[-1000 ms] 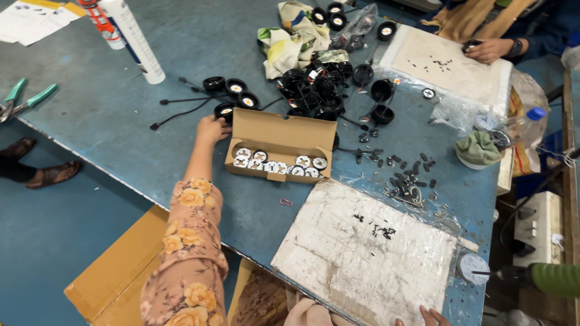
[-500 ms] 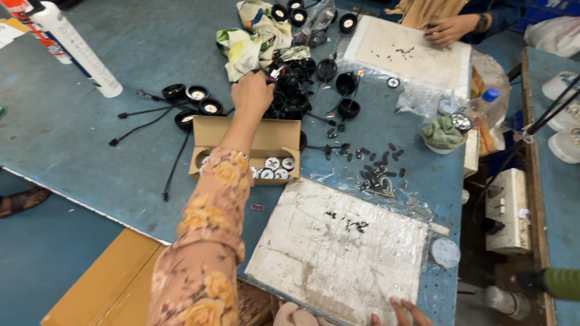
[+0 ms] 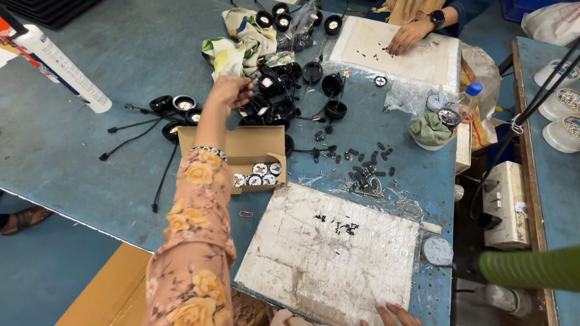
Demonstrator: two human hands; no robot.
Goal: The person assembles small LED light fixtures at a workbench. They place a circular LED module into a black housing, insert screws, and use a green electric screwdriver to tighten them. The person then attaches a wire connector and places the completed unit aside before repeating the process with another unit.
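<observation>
A small black lamp part (image 3: 264, 80) is pinched by the left hand (image 3: 229, 92) above the far pile of black housings (image 3: 284, 90); only fingertips of the right hand (image 3: 396, 314) are seen, grip untellable.

Blue worktable (image 3: 121, 78), paint scuffed; an open cardboard box (image 3: 244, 148) sits near centre, a heap of black round lamp housings (image 3: 284, 90) just beyond it, a crumpled cloth (image 3: 241, 42) behind that. White wrapped board (image 3: 329, 253) at the near edge, small black screws (image 3: 341, 227) on it; a second white board (image 3: 417, 51) at the far edge. White tube (image 3: 63, 66) far left; loose black clips (image 3: 362, 166) right of the box; small bowl (image 3: 432, 133) near the right edge.
</observation>
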